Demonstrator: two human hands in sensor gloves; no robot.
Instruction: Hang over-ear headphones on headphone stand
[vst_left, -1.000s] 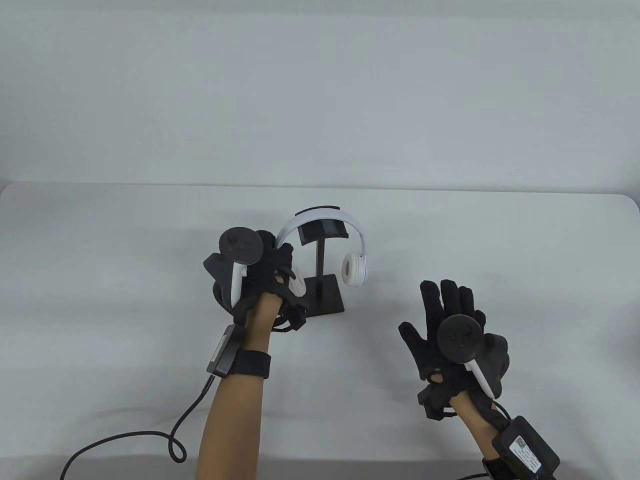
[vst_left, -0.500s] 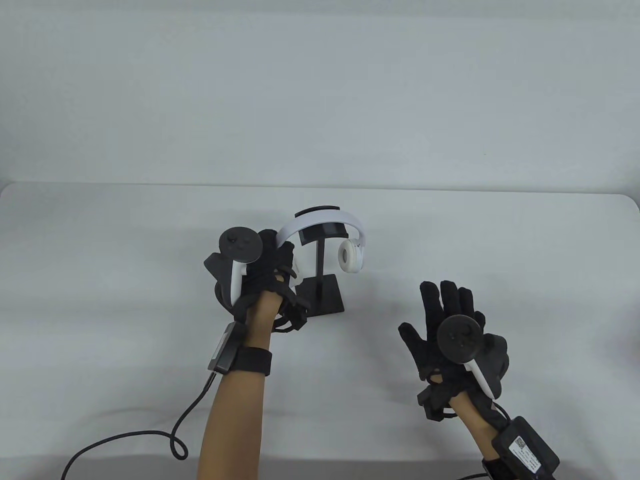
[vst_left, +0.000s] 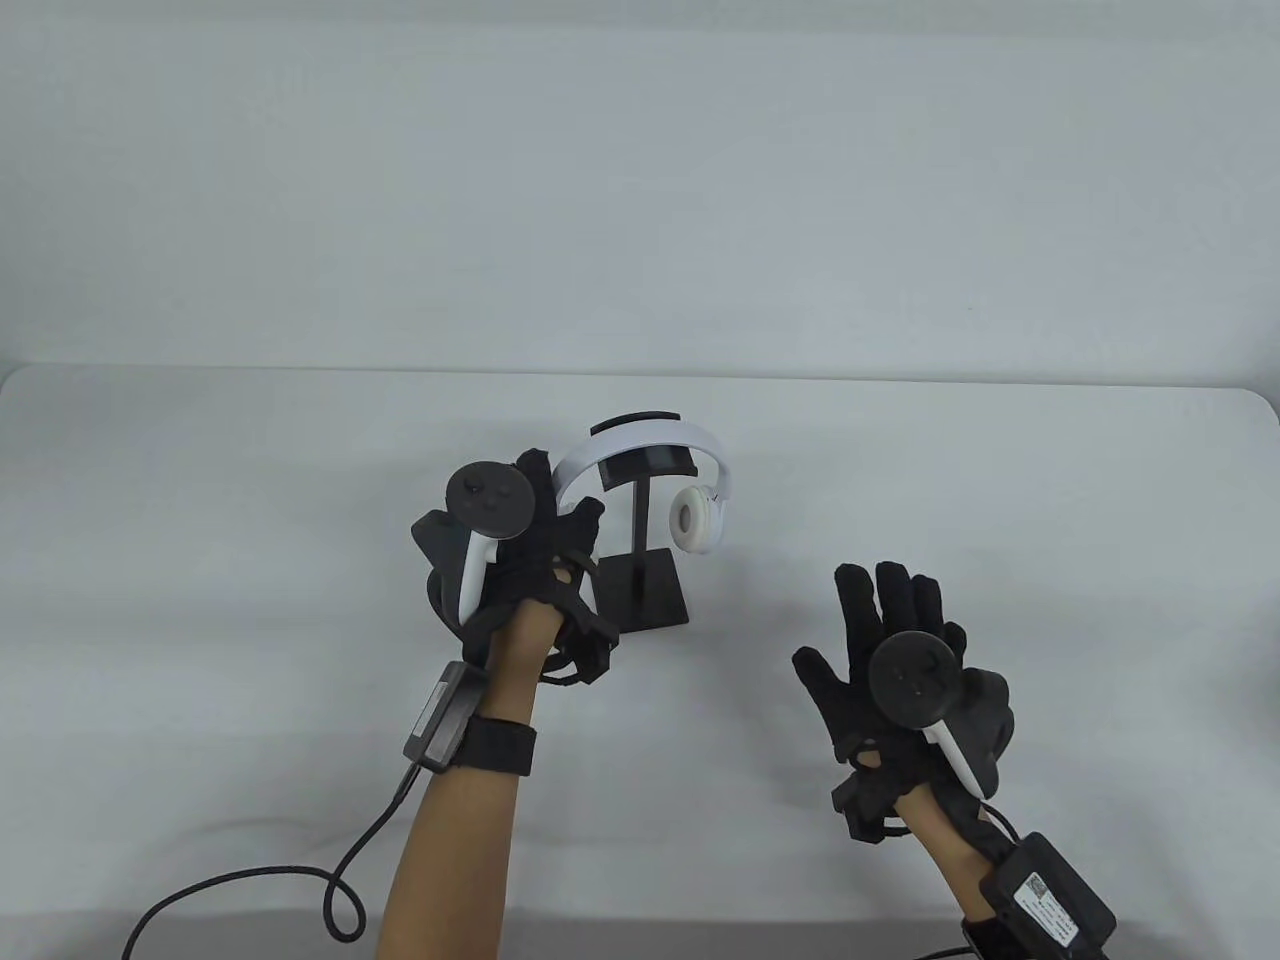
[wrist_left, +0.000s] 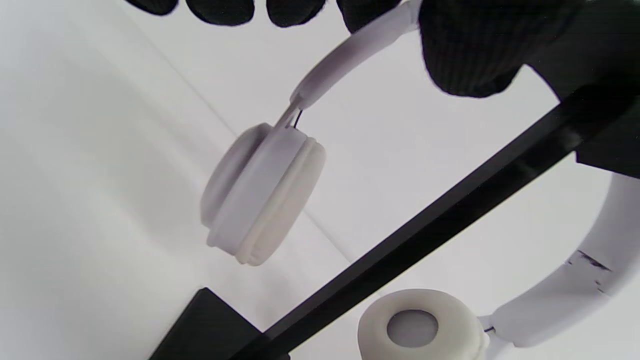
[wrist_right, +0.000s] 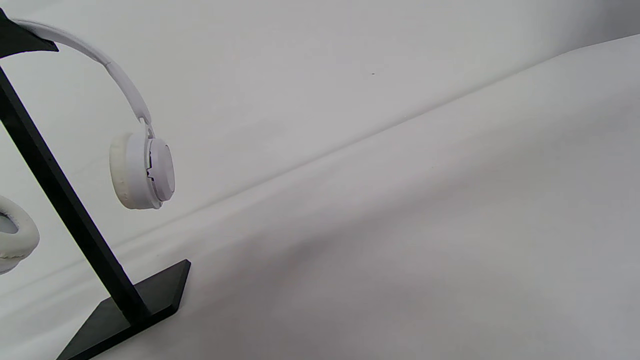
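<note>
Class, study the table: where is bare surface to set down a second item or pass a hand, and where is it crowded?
Bare cloth lies right of the headphone stand, beyond the right hand, and along the far table edge. It is crowded where the left hand meets the headphones.

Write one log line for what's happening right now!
left hand: fingers at headband side | headphones: draped over stand top | right hand: open, apart

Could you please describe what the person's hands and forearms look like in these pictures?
Both the left hand and the right hand wear black knit gloves with straps. Each carries a black-and-white tracker with a round top on its back. The forearms are bare, without sleeves. Each wrist has a black band with a small box; the right box bears a white label. A black cable trails from the left.
</note>
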